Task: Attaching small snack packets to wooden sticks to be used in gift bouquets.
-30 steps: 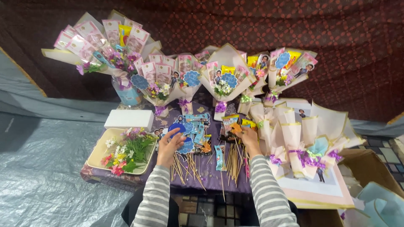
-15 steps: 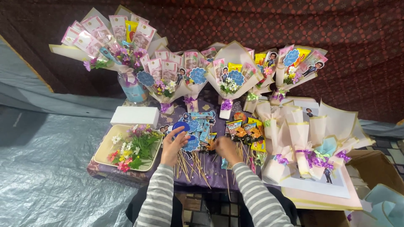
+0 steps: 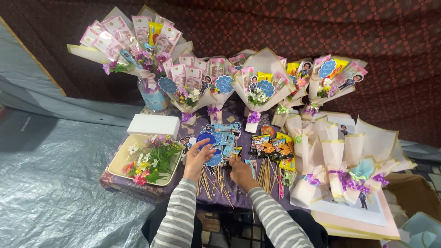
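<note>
My left hand (image 3: 196,160) is raised over the small table, thumb and fingers around a round dark blue paper tag (image 3: 206,138). Just right of it, my right hand (image 3: 240,172) rests fingertips-down in a heap of blue paper toppers (image 3: 226,138) on wooden skewers (image 3: 215,183). Whether it grips one is hidden by the fingers. Both sleeves are grey and white striped. Snack packets on sticks (image 3: 272,148) lie just right of my right hand.
A cream tray (image 3: 120,156) of artificial flowers and a white foam block (image 3: 154,125) sit at left. Finished paper bouquets (image 3: 259,87) line the back, a taller one (image 3: 138,41) in a vase. Empty wrapped cones (image 3: 335,160) fill the right. A grey tarp (image 3: 55,183) covers the floor.
My right hand has moved left from the snack packets to the skewer heap beside my left hand. My left hand stays on the blue tag. The camera has shifted slightly.
</note>
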